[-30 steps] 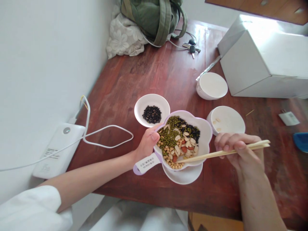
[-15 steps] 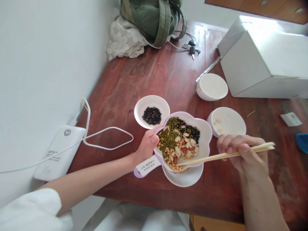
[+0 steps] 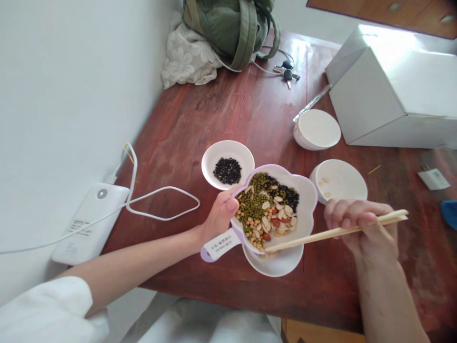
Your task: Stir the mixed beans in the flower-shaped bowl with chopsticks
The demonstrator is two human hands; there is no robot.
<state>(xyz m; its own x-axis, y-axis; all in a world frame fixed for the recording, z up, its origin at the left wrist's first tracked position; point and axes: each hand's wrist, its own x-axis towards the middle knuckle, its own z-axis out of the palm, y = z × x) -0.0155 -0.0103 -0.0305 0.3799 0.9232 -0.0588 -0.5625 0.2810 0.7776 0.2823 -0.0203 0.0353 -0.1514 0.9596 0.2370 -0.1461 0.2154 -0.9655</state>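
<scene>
My left hand (image 3: 221,216) grips the left rim of a white flower-shaped dish (image 3: 303,205) with a lilac edge and a labelled handle (image 3: 219,245). The dish holds a mix (image 3: 266,214) of mung beans, black beans, soybeans, pale almond slivers and reddish pieces. My right hand (image 3: 360,224) holds a pair of wooden chopsticks (image 3: 332,233), whose tips reach the dish's lower edge by the soybeans. A white plate (image 3: 276,264) lies under the dish. Black beans (image 3: 227,171) fill the middle of a small white dish (image 3: 228,151).
A white bowl (image 3: 317,129) and another with a few pale seeds (image 3: 339,181) stand on the red-brown wooden table (image 3: 214,119). A white box (image 3: 371,95), keys (image 3: 287,74), a green bag (image 3: 232,28) and a corded white device (image 3: 89,224) surround them, with a wall on the left.
The chopstick tips have moved slightly down along the dish's lower edge. My right hand has shifted a little right, and the whole view has drifted slightly.
</scene>
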